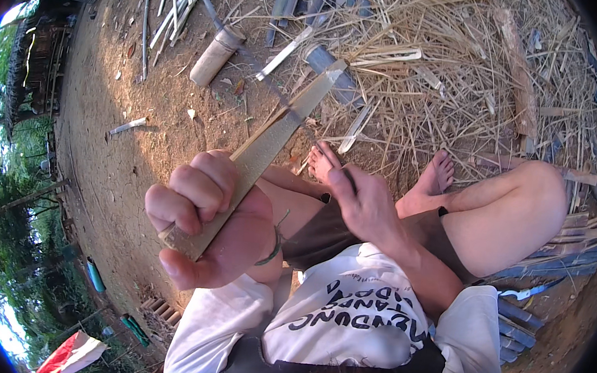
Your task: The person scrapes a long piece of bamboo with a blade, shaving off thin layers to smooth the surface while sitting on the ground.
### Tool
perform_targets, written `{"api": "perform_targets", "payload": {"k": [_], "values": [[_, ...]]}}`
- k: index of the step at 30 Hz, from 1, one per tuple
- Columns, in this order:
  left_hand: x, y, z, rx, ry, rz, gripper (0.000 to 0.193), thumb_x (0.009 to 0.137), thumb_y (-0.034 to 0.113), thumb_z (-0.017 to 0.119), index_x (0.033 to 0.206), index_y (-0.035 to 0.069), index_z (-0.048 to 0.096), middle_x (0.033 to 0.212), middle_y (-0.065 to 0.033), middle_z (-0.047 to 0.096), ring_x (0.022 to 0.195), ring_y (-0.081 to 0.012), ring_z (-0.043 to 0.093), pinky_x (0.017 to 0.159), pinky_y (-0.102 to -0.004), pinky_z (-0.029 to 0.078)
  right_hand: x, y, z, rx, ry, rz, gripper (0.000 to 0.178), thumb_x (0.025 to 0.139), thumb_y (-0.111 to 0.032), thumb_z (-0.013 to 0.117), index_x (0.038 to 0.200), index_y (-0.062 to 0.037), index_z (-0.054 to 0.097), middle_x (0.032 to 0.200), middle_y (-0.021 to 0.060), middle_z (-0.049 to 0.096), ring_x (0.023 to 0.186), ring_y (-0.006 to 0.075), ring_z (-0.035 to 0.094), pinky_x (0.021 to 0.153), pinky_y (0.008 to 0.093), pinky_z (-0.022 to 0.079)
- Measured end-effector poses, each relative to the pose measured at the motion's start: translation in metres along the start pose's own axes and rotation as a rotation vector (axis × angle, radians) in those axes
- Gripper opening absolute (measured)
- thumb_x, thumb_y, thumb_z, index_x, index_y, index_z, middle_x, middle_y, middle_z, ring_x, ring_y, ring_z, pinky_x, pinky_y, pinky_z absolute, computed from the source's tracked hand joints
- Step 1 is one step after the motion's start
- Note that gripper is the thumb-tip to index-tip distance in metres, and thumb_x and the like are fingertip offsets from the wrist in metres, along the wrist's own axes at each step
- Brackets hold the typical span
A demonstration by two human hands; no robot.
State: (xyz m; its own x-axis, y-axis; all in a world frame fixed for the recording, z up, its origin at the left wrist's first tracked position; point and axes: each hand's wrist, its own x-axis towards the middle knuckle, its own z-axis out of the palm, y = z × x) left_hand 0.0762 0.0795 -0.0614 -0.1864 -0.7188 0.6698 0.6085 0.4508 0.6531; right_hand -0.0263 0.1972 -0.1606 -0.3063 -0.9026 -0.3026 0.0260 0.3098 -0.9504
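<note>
My left hand (214,222), raised on the left, is closed around the lower end of a flat bamboo strip (274,135). The strip slants up and away to the right, its pale inner face showing and one long edge rough and split. My right hand (368,203), lower and nearer my lap, is closed on a slim dark tool (345,176) that looks like a knife. Its thin end points toward my foot, and most of the handle is hidden in the fingers. Strip and tool are apart.
A short bamboo log (216,56) lies on the dirt ahead, near a dark bamboo piece (336,76). Straw-like shavings (436,71) cover the far right. Pale sticks (179,5) lie at the far left. Split bamboo (517,326) and a blue-handled blade (532,289) lie beside my right thigh.
</note>
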Motion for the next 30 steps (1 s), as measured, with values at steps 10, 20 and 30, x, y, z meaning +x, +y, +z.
{"api": "perform_targets", "payload": {"k": [10,20,30], "values": [[0.009,0.001,-0.008,-0.015,0.040,-0.006,0.038,0.091,0.043,0.054,0.074,0.014,0.035,0.062,0.0000,0.035,0.055,-0.0126,0.033,0.054,-0.0289,0.025,0.007,0.016,0.005,-0.048,0.013,-0.087,0.051,0.099,-0.038,0.056,0.115,0.0097,0.060,0.113,0.0335,0.063,0.101,0.0435,0.066,0.086,0.0424,0.055],[0.001,0.002,0.000,-0.001,0.028,-0.029,0.037,0.088,0.041,0.056,0.073,0.013,0.036,0.062,-0.0004,0.035,0.055,-0.0126,0.030,0.054,-0.0286,0.025,0.017,0.020,-0.017,-0.060,-0.046,0.261,0.039,0.096,-0.034,0.059,0.102,0.0042,0.063,0.120,0.0325,0.062,0.109,0.0428,0.063,0.087,0.0436,0.052],[0.014,0.003,-0.009,-0.024,0.024,-0.015,0.036,0.089,0.039,0.052,0.072,0.014,0.034,0.061,-0.0005,0.034,0.056,-0.0121,0.032,0.053,-0.0279,0.025,0.057,0.121,-0.007,-0.104,0.185,0.078,0.054,0.099,-0.046,0.052,0.087,0.0048,0.066,0.069,0.0262,0.063,0.067,0.0443,0.065,0.059,0.0481,0.047]]}}
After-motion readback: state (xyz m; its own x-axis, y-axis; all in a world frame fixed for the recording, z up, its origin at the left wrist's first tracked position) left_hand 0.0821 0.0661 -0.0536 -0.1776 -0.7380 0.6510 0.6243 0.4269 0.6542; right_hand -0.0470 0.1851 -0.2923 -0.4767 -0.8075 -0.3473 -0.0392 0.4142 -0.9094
